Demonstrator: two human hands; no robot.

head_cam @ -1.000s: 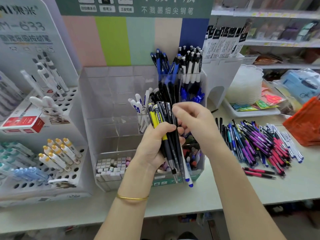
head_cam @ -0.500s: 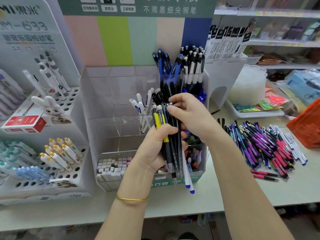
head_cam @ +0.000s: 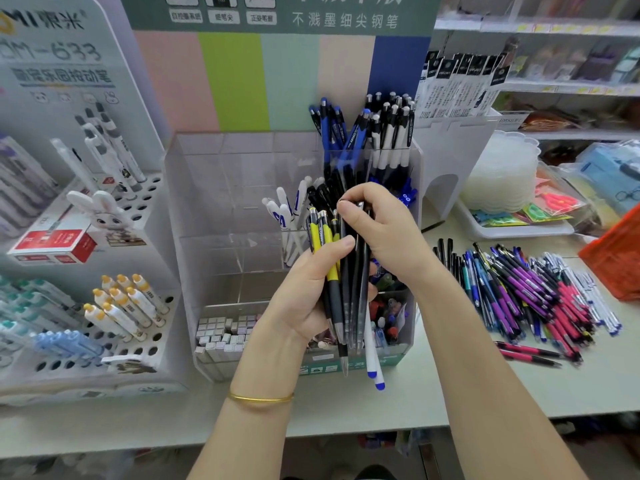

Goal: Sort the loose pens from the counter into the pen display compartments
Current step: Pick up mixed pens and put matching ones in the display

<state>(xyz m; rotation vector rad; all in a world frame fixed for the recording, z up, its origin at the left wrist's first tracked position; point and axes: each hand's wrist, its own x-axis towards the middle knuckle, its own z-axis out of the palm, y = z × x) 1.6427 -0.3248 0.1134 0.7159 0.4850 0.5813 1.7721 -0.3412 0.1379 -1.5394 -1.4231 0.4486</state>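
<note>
My left hand (head_cam: 304, 289) grips a bundle of pens (head_cam: 341, 299), black, yellow and white with blue tips, held upright in front of the clear acrylic pen display (head_cam: 225, 209). Above it my right hand (head_cam: 377, 230) pinches the tops of the black pens in that bundle. The display's back right compartments hold blue pens (head_cam: 330, 129) and black-and-white pens (head_cam: 391, 133); a middle compartment holds white pens (head_cam: 287, 216). A heap of loose pens (head_cam: 530, 292), purple, pink, blue and black, lies on the counter (head_cam: 450, 386) to the right.
A white rack (head_cam: 114, 306) with yellow-capped pens and a rabbit figure stands at the left. At the right are a white tray (head_cam: 512, 230) of packets, an orange crate (head_cam: 616, 261) and a white card stand (head_cam: 450, 140). Small erasers fill the display's front row (head_cam: 221, 334).
My right hand has shifted slightly down onto the tops of the black pens in the bundle. The left hand keeps its hold in about the same place.
</note>
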